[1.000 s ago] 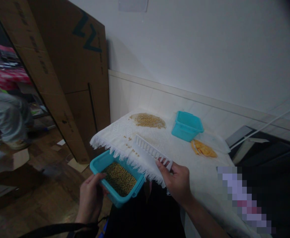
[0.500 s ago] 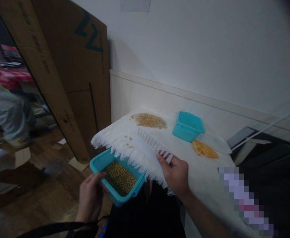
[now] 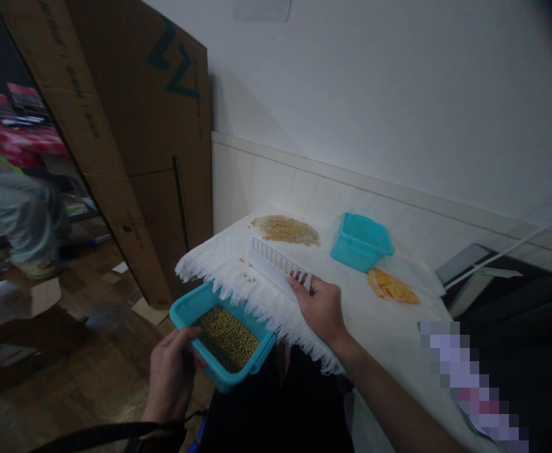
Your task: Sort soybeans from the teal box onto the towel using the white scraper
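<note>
White fringed cloth (image 3: 257,299) lies mid-frame; over it the right hand (image 3: 322,309), pinching a white slotted plastic piece (image 3: 269,267), has just moved up-left, nearer the heap of small tan beans (image 3: 288,231); lower centre, the left hand (image 3: 172,365) grips a turquoise plastic tub (image 3: 225,380) of yellowish beans (image 3: 233,340)

Left hand (image 3: 172,362) had the turquoise tub (image 3: 224,380) by its rim, just by the cloth's fringed edge, and beans (image 3: 229,336) lay inside! On the white cloth (image 3: 214,261) side, the right hand (image 3: 320,308) gripped a white slotted tray (image 3: 267,269), a few stray beans (image 3: 250,279) near it. Beyond sat the bean pile (image 3: 288,229), then, rightward, a second tub (image 3: 349,251) beside something yellow and crumpled (image 3: 391,287).
</note>
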### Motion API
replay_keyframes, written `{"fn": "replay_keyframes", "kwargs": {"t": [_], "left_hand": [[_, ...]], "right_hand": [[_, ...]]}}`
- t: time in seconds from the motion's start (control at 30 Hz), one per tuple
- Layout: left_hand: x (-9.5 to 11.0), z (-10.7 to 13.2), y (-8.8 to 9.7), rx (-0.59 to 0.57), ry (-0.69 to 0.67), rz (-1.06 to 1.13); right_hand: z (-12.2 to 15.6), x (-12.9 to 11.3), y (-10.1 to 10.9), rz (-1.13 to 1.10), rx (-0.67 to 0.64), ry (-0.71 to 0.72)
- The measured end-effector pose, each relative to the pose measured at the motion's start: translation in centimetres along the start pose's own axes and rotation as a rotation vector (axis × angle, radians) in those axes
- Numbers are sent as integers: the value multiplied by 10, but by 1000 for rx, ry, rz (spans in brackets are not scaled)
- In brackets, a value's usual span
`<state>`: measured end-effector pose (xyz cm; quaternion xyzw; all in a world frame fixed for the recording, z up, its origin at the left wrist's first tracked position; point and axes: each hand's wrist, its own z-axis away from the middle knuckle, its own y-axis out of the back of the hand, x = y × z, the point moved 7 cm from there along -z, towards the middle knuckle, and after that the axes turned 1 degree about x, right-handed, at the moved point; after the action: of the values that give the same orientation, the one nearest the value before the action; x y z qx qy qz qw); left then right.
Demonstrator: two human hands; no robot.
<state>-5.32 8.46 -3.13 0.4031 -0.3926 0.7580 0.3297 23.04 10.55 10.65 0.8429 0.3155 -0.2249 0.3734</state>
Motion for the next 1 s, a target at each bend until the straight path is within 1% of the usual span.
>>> {"fn": "replay_keyframes", "kwargs": {"t": [0.2, 0.4, 0.57, 0.73, 0.83, 0.93, 1.0], "left_hand": [[2, 3, -1, -1, 8, 1], [3, 2, 1, 0, 12, 19], [10, 6, 1, 2, 7, 44], [10, 5, 0, -22, -5, 36], [10, 5, 1, -23, -7, 41], [10, 5, 2, -25, -7, 32], [11, 5, 2, -24, -14, 24]], "right_hand": [[-2, 1, -3, -6, -13, 16], [3, -1, -7, -64, -42, 38], [11, -8, -9, -122, -88, 32], [21, -19, -12, -177, -118, 36], [16, -17, -9, -151, -70, 13], [4, -6, -4, -54, 25, -46], [-4, 1, -4, -2, 48, -74]]}}
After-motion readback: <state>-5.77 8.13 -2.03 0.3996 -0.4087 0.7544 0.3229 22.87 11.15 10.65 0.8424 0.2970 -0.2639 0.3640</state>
